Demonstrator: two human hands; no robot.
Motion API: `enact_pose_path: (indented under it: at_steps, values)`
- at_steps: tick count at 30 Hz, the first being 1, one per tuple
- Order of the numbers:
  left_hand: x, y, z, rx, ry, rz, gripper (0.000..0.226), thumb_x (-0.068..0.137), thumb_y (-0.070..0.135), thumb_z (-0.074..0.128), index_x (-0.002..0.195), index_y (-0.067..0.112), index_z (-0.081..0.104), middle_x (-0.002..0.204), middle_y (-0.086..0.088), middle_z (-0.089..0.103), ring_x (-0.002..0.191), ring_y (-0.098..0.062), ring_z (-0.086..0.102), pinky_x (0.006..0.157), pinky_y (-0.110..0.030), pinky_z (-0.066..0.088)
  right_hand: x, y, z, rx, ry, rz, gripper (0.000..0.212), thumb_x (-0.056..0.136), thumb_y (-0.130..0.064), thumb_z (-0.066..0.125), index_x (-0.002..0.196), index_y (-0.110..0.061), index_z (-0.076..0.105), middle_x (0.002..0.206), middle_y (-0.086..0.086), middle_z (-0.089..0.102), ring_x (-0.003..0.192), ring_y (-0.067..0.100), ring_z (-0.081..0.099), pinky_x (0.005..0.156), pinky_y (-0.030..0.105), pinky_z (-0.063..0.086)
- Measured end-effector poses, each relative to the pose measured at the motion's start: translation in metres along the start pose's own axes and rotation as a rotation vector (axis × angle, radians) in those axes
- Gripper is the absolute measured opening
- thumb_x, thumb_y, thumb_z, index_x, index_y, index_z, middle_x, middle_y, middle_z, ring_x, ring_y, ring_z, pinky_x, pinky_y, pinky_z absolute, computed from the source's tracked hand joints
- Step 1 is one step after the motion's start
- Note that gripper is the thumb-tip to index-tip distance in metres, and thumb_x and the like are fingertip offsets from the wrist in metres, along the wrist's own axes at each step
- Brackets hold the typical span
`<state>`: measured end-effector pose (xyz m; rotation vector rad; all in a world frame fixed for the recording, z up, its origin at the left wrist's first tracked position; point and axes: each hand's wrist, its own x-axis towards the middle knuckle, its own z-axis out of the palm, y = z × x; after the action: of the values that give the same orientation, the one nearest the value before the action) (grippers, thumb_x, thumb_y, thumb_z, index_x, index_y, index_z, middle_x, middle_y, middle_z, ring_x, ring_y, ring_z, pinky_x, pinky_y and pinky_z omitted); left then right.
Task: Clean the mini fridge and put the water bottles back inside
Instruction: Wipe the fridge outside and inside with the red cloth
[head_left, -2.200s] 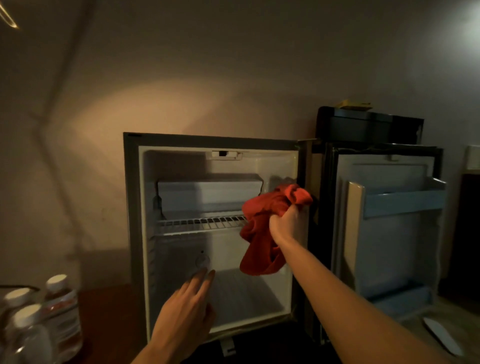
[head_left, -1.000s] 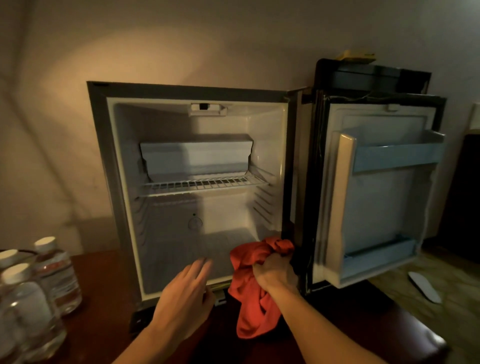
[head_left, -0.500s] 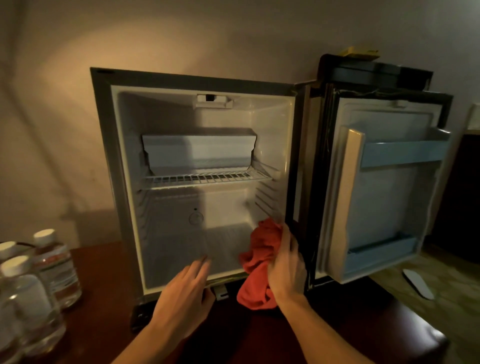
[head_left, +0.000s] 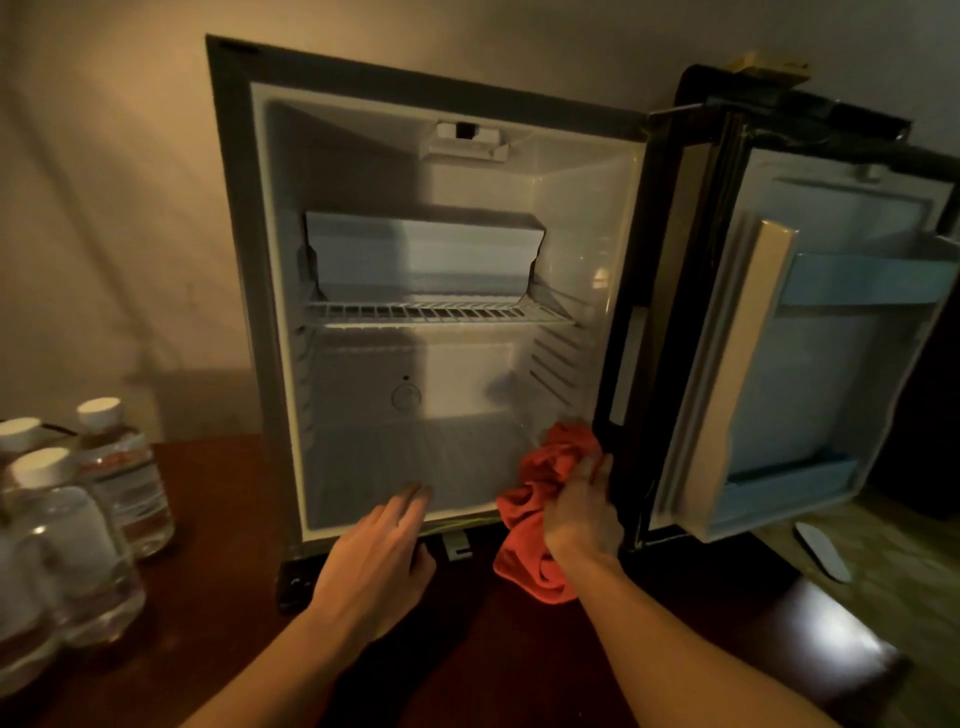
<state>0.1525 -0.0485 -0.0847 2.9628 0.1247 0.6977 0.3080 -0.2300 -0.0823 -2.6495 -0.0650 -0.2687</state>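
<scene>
The mini fridge stands open on a dark wooden top, its white inside bare except for a wire shelf and a small freezer box. My right hand grips a red cloth at the lower right corner of the fridge opening, with the cloth's tail hanging over the front edge. My left hand hovers with straight fingers at the front lip of the fridge floor and holds nothing. Several clear water bottles with white caps stand on the top at the far left.
The fridge door is swung wide open to the right, with blue door shelves. A dark box sits behind the door. A pale wall is behind. A white slipper lies on the floor at the right.
My right hand brought the red cloth down from the upper right wall of the fridge to its lower right corner. The view has moved closer to the fridge. My left hand stayed by the front lip.
</scene>
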Motion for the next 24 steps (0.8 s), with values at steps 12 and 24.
enact_pose_path:
  at_steps: [12, 24]
  values:
    - [-0.001, 0.003, -0.003, -0.019, 0.036, 0.01, 0.068, 0.089, 0.033, 0.052, 0.152, 0.019, 0.028, 0.153, 0.001, 0.037, 0.132, -0.014, 0.045, 0.105, -0.026, 0.041, 0.012, -0.013, -0.026, -0.063, -0.196, 0.066, 0.039, 0.096, -0.028, 0.047, 0.129, -0.01, 0.056, 0.138, 0.014, 0.052, 0.125, 0.03, 0.053, 0.099, 0.035, 0.044]
    - [-0.009, 0.002, -0.011, 0.027, 0.041, -0.01, 0.063, 0.085, 0.027, 0.061, 0.144, 0.013, 0.044, 0.144, -0.004, 0.05, 0.125, -0.018, 0.054, 0.099, -0.027, 0.047, -0.006, -0.004, -0.025, -0.28, -0.158, -0.138, 0.059, 0.101, -0.032, 0.039, 0.145, 0.004, 0.023, 0.147, 0.023, 0.029, 0.126, 0.032, 0.051, 0.098, 0.035, 0.045]
